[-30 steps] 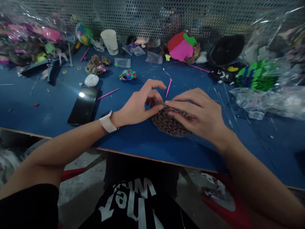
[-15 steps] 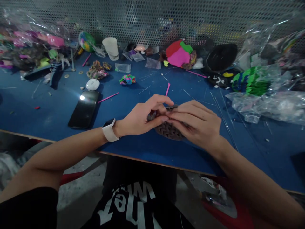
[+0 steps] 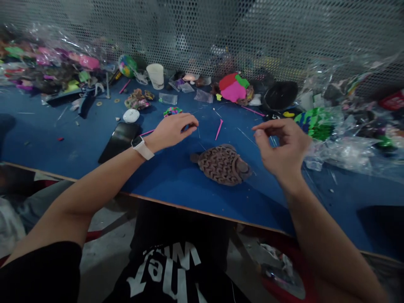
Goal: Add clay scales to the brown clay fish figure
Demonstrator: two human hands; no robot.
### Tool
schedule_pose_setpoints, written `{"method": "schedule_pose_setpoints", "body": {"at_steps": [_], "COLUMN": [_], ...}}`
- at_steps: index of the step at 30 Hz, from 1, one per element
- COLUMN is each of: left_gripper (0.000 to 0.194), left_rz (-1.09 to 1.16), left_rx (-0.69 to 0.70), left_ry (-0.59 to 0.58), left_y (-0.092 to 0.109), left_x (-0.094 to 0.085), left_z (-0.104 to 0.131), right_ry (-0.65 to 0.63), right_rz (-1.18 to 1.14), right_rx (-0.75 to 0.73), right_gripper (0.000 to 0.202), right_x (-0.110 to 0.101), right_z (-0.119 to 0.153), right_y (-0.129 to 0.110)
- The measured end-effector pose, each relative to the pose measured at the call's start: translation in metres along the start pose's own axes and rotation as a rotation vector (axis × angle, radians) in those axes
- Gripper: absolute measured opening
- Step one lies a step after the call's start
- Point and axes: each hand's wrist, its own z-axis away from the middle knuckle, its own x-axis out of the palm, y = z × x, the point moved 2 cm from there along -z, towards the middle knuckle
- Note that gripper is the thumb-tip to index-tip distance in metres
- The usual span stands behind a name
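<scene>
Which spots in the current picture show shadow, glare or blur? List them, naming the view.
Head view: dim light, with a soft dark shadow on the flat blue tabletop to the right of the brown, scale-textured oval model; head view: whitish glare on the crinkled clear plastic bag at right; head view: smeared detail in the multicoloured lumpy heap at far left.

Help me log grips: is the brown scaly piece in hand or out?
Out: the scaly piece lies on the blue table, apart from left hand and right hand.
</scene>
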Motion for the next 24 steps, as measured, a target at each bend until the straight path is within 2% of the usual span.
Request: {"method": "schedule_pose_setpoints", "body": {"at_steps": [3,8,11,14,16,19,24], "left_gripper": [0.024,0.027,0.029,0.028,0.025,0.022,0.020], "left_rz": [-0.016,-0.017,-0.027,-0.039,-0.033,0.056,0.423], "left_rx": [0.035,0.093,0.075,0.056,0.056,0.066,0.019], "left_ry": [-0.078,-0.148,-0.195,-0.239,-0.238,-0.153,0.115], "left_y": [-0.003,0.008,0.011,0.010,0.009,0.012,0.030], "left_x": [0.008,0.010,0.010,0.013,0.015,0.015,0.008], "left_z": [0.000,0.001,0.001,0.002,0.002,0.001,0.001], "right_ry": [-0.074,-0.152,-0.242,-0.361,-0.396,-0.354,-0.313], "right_rz": [0.014,-0.001,0.058,0.148,0.163,0.080,-0.081], "right_rx": [-0.032,-0.101,-0.155,-0.177,-0.188,-0.179,-0.124], "right_gripper": [0.007,0.010,0.014,0.021,0.021,0.016,0.007], "right_x": [0.012,0.028,0.034,0.042,0.048,0.057,0.062], "right_z": [0.005,0.008,0.000,-0.013,-0.021,-0.026,-0.013], "right_y": [-0.003,-0.002,-0.007,-0.021,-0.032,-0.041,-0.037]}}
